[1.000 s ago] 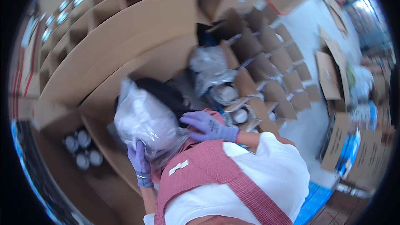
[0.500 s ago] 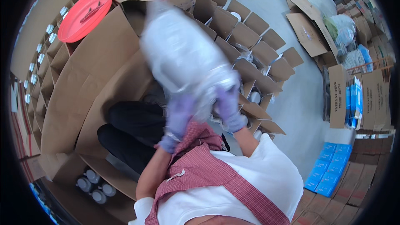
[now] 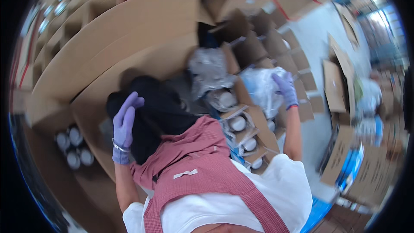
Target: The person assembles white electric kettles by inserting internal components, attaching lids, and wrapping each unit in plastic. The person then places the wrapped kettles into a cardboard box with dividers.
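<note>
Clear plastic bag [image 3: 258, 92]: shifted since the earlier frame from between both hands to the person's right. Right hand [image 3: 285, 88], gloved: fingers partly spread at the bag's right side; grip on the film, cannot tell. Left hand [image 3: 125, 125], gloved: fingers extended, nothing held, by the black trousers [image 3: 151, 108]. Handling, as judged: steady the bag, keep loose film off panel edges. Bag position: just left of the right hand, at the cardboard dividers [image 3: 274, 41]. Nearby: round white-topped items [image 3: 237, 124], boxed.

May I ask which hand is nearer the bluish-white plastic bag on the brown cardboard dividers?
Right: right hand at the bag, along its right edge; left hand well away to its left.
</note>
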`<state>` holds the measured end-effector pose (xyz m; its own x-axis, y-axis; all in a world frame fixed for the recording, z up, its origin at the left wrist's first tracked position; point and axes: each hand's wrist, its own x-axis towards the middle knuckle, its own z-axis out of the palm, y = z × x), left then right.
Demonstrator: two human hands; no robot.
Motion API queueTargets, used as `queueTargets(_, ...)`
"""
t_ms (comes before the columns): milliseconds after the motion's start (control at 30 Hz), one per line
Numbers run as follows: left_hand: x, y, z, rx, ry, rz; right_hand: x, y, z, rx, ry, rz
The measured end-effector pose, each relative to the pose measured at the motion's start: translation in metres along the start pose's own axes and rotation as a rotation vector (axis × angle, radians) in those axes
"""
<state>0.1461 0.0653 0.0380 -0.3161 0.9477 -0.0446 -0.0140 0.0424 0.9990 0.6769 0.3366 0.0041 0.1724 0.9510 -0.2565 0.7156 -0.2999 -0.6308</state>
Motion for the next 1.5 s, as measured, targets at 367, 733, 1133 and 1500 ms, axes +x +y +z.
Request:
queueTargets(367, -0.158, -0.105, -0.208, 0.224, 0.928, -0.161, 0.038, -0.028, 0.022, -0.243, 0.102, 0.068)
queueTargets(733, -0.189, -0.267, -0.467, 0.807, 1.480, -1.016, 0.113, 0.000, 0.022, -0.507, 0.028, -0.183)
queueTargets(1133, -0.165, -0.230, -0.524, 0.998, 1.791, -1.143, -0.009, -0.173, 0.122, -0.719, -0.020, -0.599)
queueTargets(1500, -0.178, -0.241, -0.502, 1.512, 1.194, -1.095, -0.032, -0.221, 0.216, -0.622, -0.215, -0.846)
